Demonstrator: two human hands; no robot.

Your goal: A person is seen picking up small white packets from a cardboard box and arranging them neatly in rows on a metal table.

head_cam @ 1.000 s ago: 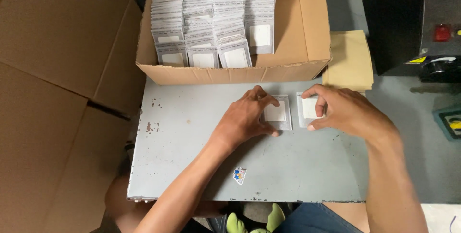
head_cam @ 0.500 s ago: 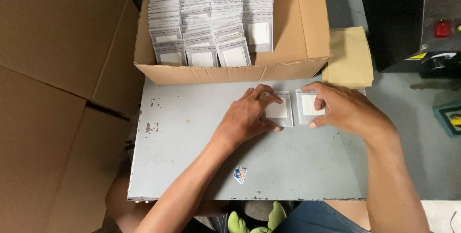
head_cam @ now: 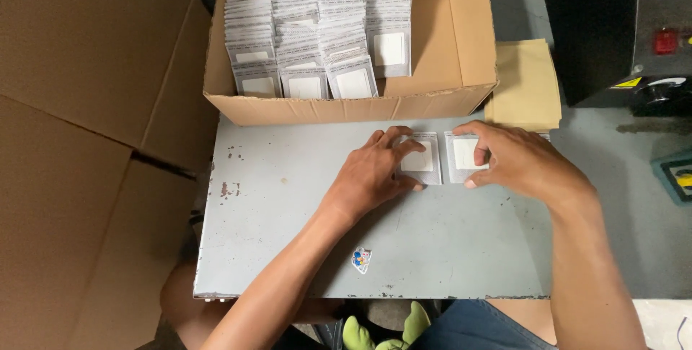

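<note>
Pressing down: both hands sit flat-ish on two small packets, centre of the frame, slightly right.
Left hand [head_cam: 375, 173]: comes in from the lower middle, palm down, fingers [head_cam: 407, 147] loosely spread and curved, tips resting on the left packet [head_cam: 422, 159]; thumb at its lower edge. Touching it, not clenched round it.
Left packet: clear sleeve with a white square inside, lying flat on the table [head_cam: 288, 213], partly covered by the fingertips.
Right hand [head_cam: 515, 162]: enters from the lower right, arched over the right packet [head_cam: 463, 157]; index finger along the top edge, thumb [head_cam: 476, 182] at the bottom edge, a light pinch across it with the packet down on the table.
Right packet: same kind, white square in a clear sleeve, just beside the left one, a narrow gap between them.
Table: grey metal top, scuffed, rust specks at centre left, a small cartoon sticker [head_cam: 361, 259] near the lower middle edge.
Cardboard box [head_cam: 440, 98]: upper middle of the frame, open, touching the table's far edge, packed with rows of the same packets standing on end [head_cam: 317, 25].
Tan envelopes [head_cam: 526, 83]: a flat pile right of the box.
Black machine [head_cam: 620, 25]: upper right corner.
Flattened cardboard [head_cam: 86, 105]: fills the left side.
</note>
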